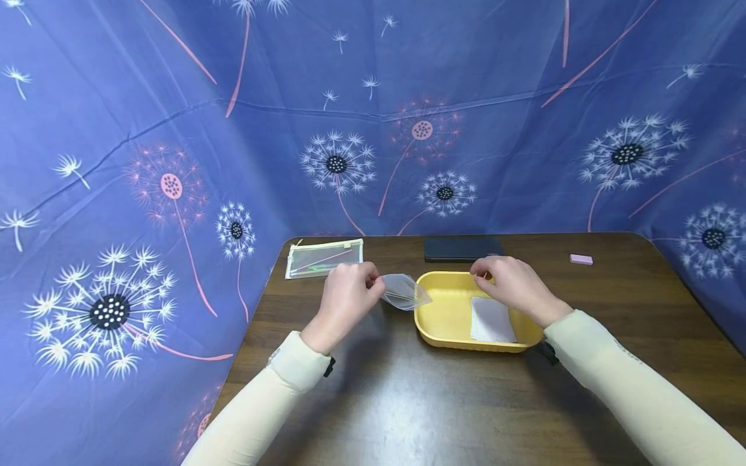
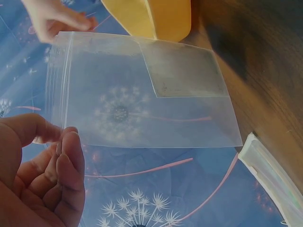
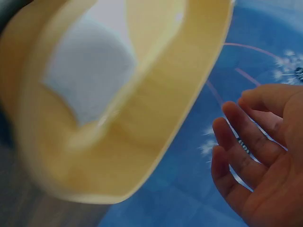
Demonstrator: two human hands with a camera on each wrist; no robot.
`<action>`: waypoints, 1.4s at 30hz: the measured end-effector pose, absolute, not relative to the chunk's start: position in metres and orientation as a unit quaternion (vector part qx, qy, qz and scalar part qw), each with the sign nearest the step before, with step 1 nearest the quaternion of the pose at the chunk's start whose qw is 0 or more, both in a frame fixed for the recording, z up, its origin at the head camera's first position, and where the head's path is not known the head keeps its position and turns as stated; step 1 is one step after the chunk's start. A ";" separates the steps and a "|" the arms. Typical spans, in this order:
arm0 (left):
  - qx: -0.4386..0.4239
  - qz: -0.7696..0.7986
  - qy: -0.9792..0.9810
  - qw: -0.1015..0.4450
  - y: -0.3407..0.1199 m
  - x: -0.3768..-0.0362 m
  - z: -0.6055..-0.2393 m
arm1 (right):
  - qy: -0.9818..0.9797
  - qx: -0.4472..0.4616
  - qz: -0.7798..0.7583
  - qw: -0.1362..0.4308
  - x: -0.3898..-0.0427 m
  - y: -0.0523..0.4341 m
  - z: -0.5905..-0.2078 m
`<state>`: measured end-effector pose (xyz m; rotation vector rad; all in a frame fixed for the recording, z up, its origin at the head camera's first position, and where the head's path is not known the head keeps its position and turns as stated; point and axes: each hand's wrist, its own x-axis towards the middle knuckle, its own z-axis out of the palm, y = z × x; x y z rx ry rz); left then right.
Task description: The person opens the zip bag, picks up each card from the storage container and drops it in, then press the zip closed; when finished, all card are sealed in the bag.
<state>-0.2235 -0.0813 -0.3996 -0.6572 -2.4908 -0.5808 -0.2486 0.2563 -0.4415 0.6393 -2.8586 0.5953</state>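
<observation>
My left hand pinches the zip edge of a clear plastic zip bag, which hangs just above the table beside the yellow tray. In the left wrist view the thumb and fingers grip the bag at its ribbed strip. A pale square patch shows in one corner of the bag. My right hand hovers over the tray's far rim with loosely bent fingers and holds nothing. A white sheet lies flat inside the tray.
On the dark wooden table a clear zip pouch lies at the back left, a flat black object behind the tray and a small pink block at the back right. Blue dandelion-print cloth walls in the table.
</observation>
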 end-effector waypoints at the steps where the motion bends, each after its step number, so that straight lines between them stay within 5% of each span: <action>1: -0.240 -0.214 -0.914 0.247 -0.081 -0.223 -0.399 | -0.956 0.212 0.191 0.069 -0.250 0.260 -0.445; 19: -0.242 -0.213 -0.916 0.238 -0.083 -0.220 -0.396 | -0.959 0.254 0.093 -0.090 -0.250 0.274 -0.490; 32: -0.243 -0.214 -0.916 0.237 -0.084 -0.220 -0.397 | -0.966 0.225 0.074 -0.106 -0.250 0.275 -0.497; 42: -0.242 -0.214 -0.917 0.236 -0.086 -0.222 -0.400 | -0.967 0.241 0.047 -0.064 -0.253 0.278 -0.499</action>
